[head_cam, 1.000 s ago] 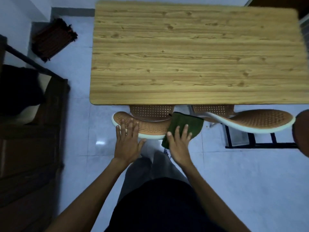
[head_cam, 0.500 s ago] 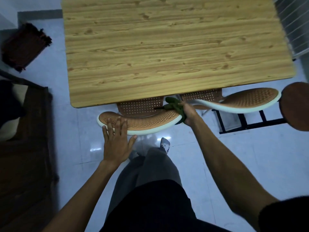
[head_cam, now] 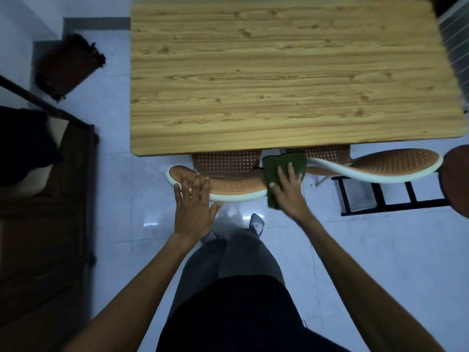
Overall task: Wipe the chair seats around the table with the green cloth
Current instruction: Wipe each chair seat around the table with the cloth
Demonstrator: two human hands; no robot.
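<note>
Pretty dim shot overall, with a bluish cast on the floor tiles [head_cam: 355, 250]. The brightest thing is the wooden table [head_cam: 279, 72], evenly lit from above. There's a small white glare patch on the glossy tiles near the shoe [head_cam: 256, 223]. The left side, around the dark cabinet [head_cam: 45, 237], sinks into near-black shadow with hardly any detail. Wide-angle lens bends the edges, and the right side goes soft. Both hands look slightly smeared, the left hand [head_cam: 194, 207] more.
</note>
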